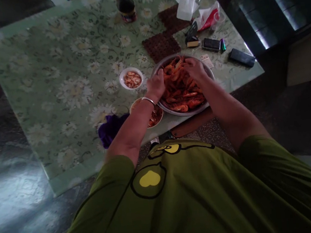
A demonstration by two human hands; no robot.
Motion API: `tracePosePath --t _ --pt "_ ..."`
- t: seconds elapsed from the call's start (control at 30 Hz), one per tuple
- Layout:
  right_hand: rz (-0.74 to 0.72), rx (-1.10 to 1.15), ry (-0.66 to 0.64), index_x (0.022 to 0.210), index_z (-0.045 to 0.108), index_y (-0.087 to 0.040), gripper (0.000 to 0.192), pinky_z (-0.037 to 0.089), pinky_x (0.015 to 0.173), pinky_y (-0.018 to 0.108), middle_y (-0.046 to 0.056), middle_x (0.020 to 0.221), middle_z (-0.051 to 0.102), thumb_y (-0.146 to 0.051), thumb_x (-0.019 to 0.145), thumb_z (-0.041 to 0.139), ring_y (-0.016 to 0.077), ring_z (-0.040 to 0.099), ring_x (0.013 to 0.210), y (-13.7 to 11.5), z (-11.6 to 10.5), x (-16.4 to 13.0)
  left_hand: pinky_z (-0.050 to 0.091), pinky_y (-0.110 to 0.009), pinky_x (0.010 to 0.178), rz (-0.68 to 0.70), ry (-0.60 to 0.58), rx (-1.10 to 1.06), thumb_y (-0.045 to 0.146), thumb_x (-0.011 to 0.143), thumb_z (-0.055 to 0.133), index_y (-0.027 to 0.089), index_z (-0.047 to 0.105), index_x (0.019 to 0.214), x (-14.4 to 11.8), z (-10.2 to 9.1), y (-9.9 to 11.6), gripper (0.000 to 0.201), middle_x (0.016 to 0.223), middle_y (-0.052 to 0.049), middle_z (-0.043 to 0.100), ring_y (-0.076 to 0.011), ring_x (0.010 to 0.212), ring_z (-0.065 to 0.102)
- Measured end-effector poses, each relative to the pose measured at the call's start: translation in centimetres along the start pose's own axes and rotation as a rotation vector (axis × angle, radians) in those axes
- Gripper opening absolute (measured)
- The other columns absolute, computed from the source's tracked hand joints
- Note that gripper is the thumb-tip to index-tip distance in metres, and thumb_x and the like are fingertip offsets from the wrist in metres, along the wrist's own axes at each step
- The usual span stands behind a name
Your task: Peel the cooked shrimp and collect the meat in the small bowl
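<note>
You're resting both hands, left (156, 85) and right (194, 68), curled among the shrimp (182, 90) in the bowl (208, 73); whether they're gripping, can't tell.

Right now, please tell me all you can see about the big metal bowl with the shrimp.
The bowl is round, wide and shallow, and looks like shiny metal. It is heaped with whole orange-red shrimp, still in their shells. It sits upright on the flowered tablecloth near the table's front edge. The left hand rests at its left rim and the right hand is down among the shrimp at the far side. A smaller bowl lies close at its left; whether they touch is unclear.
</note>
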State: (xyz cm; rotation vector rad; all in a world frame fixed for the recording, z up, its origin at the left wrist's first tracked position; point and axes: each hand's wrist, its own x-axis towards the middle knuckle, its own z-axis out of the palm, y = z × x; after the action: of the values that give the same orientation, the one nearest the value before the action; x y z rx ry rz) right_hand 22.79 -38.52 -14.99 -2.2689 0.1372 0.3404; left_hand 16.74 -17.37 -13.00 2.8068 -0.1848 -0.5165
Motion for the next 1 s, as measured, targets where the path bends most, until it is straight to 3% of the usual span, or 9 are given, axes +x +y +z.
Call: tracePosePath --t 0.07,0.13,0.23,0.33,0.5,0.67,0.8,1.0 --pt "-0.102 -0.186 -0.008 0.136 0.068 -0.025 0.038 0.059 0.093 0.041 0.007 0.123 0.076 -0.035 0.101 0.057 0.024 0.07 0.105 0.3 -0.9 -0.9 0.048 -0.037 0.102 0.034 0.001 0.028 0.033 0.109 0.041 0.013 0.057 0.148 -1.3 -0.3 0.7 0.047 0.137 -0.02 0.068 -0.0298 0.127 0.065" --pt "-0.23 -0.422 -0.195 0.121 0.077 -0.026 0.028 0.057 0.096 0.042 0.006 0.117 0.078 -0.031 0.096 0.065 0.0269 0.07 0.107 0.8 -1.9 -2.5 0.051 -0.037 0.096 0.15 -0.164 0.077 0.043 0.106 0.051 0.011 0.073 0.127 -2.6 -0.2 1.5 0.045 0.128 -0.02 0.073 -0.032 0.12 0.068" --pt "-0.307 -0.728 -0.452 0.107 0.083 -0.023 0.026 0.053 0.096 0.045 0.01 0.106 0.079 -0.033 0.083 0.082 0.0341 0.07 0.107 1.3 -2.0 -5.2 0.053 -0.036 0.091 0.269 -0.415 0.148 0.049 0.097 0.067 0.01 0.079 0.118 -3.6 0.7 2.5 0.047 0.118 -0.021 0.077 -0.035 0.115 0.071" --pt "-0.349 -0.866 -0.49 0.119 0.08 -0.021 0.043 0.047 0.101 0.049 0.016 0.115 0.075 -0.031 0.078 0.086 0.0394 0.064 0.116 1.5 -0.3 -7.1 0.055 -0.036 0.091 0.268 -0.409 0.186 0.037 0.097 0.066 0.01 0.077 0.126 -3.2 2.0 2.9 0.042 0.123 -0.022 0.076 -0.0359 0.118 0.071" --pt "-0.444 -0.889 -0.424 0.115 0.079 -0.019 0.029 0.038 0.108 0.05 0.017 0.124 0.07 -0.029 0.09 0.068 0.0394 0.057 0.124 2.3 1.4 -7.5 0.056 -0.037 0.096 0.244 -0.336 0.198 0.016 0.096 0.056 0.007 0.076 0.13 -0.7 3.1 2.9 0.04 0.126 -0.023 0.076 -0.0355 0.123 0.07" --pt "-0.264 -0.829 -0.232 0.113 0.079 -0.018 0.033 0.046 0.097 0.044 0.017 0.119 0.074 -0.031 0.099 0.053 0.0345 0.065 0.113 3.4 -0.1 -6.6 0.056 -0.04 0.099 0.291 -0.315 0.185 0.01 0.098 0.051 0.003 0.076 0.128 1.3 4.4 4.0 0.04 0.121 -0.028 0.076 -0.0368 0.123 0.071" --pt "-0.132 -0.697 -0.107 0.112 0.08 -0.019 0.032 0.051 0.09 0.038 0.013 0.116 0.078 -0.03 0.098 0.054 0.0302 0.07 0.108 4.3 -1.5 -6.2 0.057 -0.042 0.098 0.327 -0.291 0.16 0.014 0.098 0.054 0.001 0.078 0.124 2.3 5.5 5.1 0.037 0.118 -0.03 0.076 -0.0386 0.119 0.072" --pt "-0.122 -0.498 0.0 0.098 0.08 -0.021 0.025 0.055 0.084 0.036 0.01 0.101 0.08 -0.032 0.094 0.058 0.0284 0.072 0.099 6.1 -2.2 -5.7 0.057 -0.04 0.096 0.293 -0.268 0.153 0.011 0.092 0.058 0.002 0.078 0.125 3.2 5.8 5.8 0.039 0.118 -0.029 0.077 -0.0365 0.118 0.073"
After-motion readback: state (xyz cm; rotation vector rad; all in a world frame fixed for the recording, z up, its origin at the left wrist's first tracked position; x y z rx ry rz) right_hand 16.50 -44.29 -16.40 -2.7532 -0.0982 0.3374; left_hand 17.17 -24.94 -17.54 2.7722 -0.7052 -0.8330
